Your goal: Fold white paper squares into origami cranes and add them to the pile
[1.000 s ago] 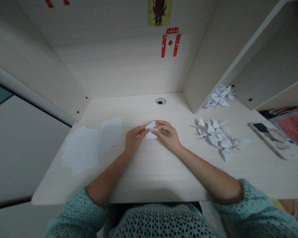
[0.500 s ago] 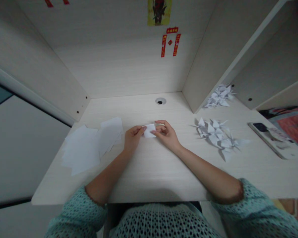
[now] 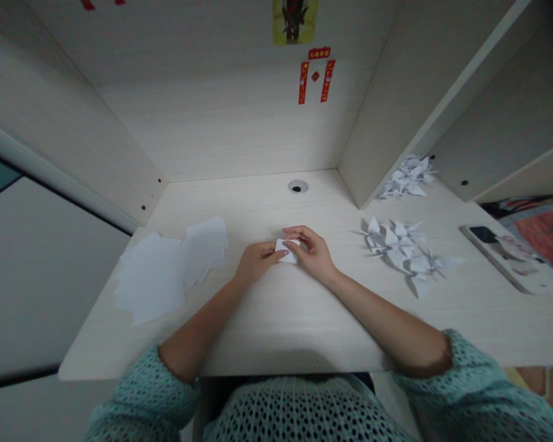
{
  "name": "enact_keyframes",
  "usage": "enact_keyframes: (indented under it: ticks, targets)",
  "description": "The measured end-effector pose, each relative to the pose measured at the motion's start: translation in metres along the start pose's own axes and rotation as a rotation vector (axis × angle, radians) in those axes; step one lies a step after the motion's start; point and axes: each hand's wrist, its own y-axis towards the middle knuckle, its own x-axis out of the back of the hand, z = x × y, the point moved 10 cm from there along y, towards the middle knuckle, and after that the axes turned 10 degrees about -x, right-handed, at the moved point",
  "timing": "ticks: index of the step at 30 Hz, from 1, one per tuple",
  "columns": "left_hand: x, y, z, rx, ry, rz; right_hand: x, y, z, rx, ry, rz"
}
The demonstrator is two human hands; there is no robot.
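Between my two hands, just above the desk's middle, is a small folded piece of white paper [image 3: 287,256]. My left hand [image 3: 258,261] pinches its left edge, with the thumb lying over the front. From the right, my right hand [image 3: 314,253] grips the same paper, thumb on top and the other fingers curled behind it. Parts of the paper are covered by both thumbs, so its exact fold cannot be made out.
White paper sheets [image 3: 154,279] and a smaller stack [image 3: 205,248] lie at the left. Folded paper cranes [image 3: 399,245] sit at the right, with another heap [image 3: 408,178] behind the divider [image 3: 396,123]. A phone [image 3: 507,258] rests farther right. A cable hole [image 3: 298,186] is at the back.
The paper has shifted slightly right and toward me and shows a smaller, more angled outline. My left hand has moved right, closer to my right hand; the right thumb now presses on the paper's top.
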Motion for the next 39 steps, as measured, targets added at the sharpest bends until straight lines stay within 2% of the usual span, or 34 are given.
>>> enact_keyframes:
  ticks: [6, 11, 23, 30, 39]
  targets:
    - [0.005, 0.003, 0.002, 0.005, -0.088, -0.072, 0.007, 0.001, -0.003, -0.041, -0.135, -0.076]
    - [0.006, 0.003, 0.004, 0.012, -0.075, -0.067, 0.011, 0.003, -0.004, -0.037, -0.195, -0.106]
    - [0.014, 0.000, -0.005, -0.023, -0.002, -0.137, 0.007, 0.001, 0.004, -0.027, -0.139, -0.074]
    - [0.021, -0.004, -0.011, -0.048, 0.132, -0.175, 0.006, 0.001, 0.002, -0.035, -0.111, -0.065]
    - [0.017, -0.004, -0.004, -0.040, -0.015, -0.172, 0.004, 0.004, -0.024, -0.232, -0.007, -0.043]
